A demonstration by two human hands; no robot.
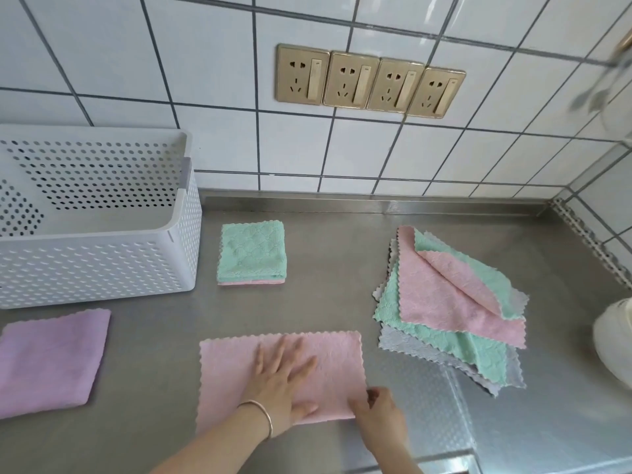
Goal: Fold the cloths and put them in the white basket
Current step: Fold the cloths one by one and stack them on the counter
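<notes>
A pink cloth [225, 378], folded in half, lies flat on the steel counter near me. My left hand [284, 381] presses on its middle with fingers spread. My right hand [378, 410] pinches the cloth's near right corner. The white basket [102, 268], perforated and with nothing visible inside, stands at the back left. Beside the basket rests a folded green cloth [252, 251] on top of a folded pink one. A folded purple cloth [51, 360] sits at the near left. On the right is a loose pile of unfolded cloths [451, 309] in pink, green and grey.
The steel counter [335, 268] meets a white tiled wall with a row of gold sockets [369, 80]. A white rounded object [615, 336] sits at the right edge. A textured steel panel [513, 422] lies at the near right.
</notes>
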